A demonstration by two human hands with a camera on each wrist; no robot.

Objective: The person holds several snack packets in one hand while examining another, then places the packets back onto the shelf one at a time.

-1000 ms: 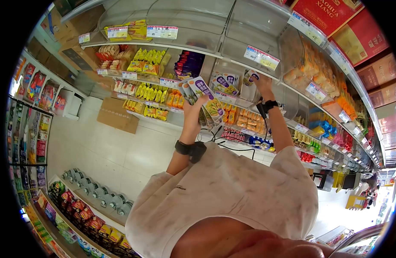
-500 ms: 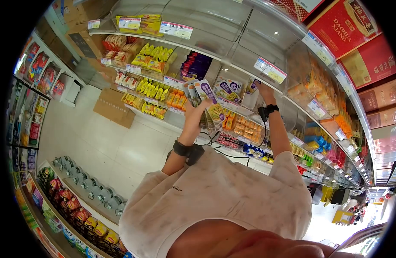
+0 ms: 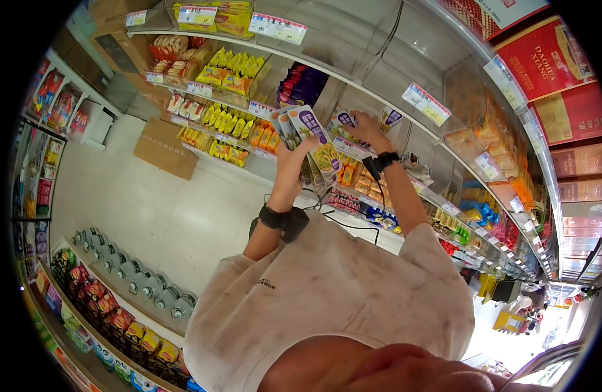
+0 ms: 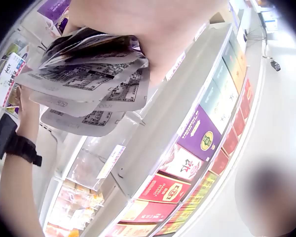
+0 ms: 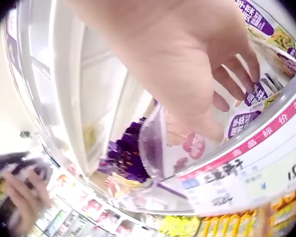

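My left hand (image 3: 292,168) grips a fanned bunch of several flat snack packets (image 3: 322,149), white and purple with a food picture, in front of the shelf. The left wrist view shows the printed silvery backs of these packets (image 4: 93,81). My right hand (image 3: 369,128) is inside a clear shelf bin, over more packets of the same kind (image 5: 244,121). In the right wrist view its fingers are spread and bent loosely down, fingertips right at the packets' tops. One similar packet (image 3: 391,117) stands in the compartment to the right of that hand.
A price-label strip (image 5: 256,148) runs along the bin's front edge. Purple packets (image 3: 302,85) fill the bin to the left, and yellow snacks (image 3: 232,68) lie beyond. Red gift boxes (image 3: 542,59) stand at the right. A flattened carton (image 3: 164,149) lies on the floor.
My right hand has moved left, from the compartment with the single packet to the bin beside it. My left hand still holds its bunch. The head view has shifted slightly.
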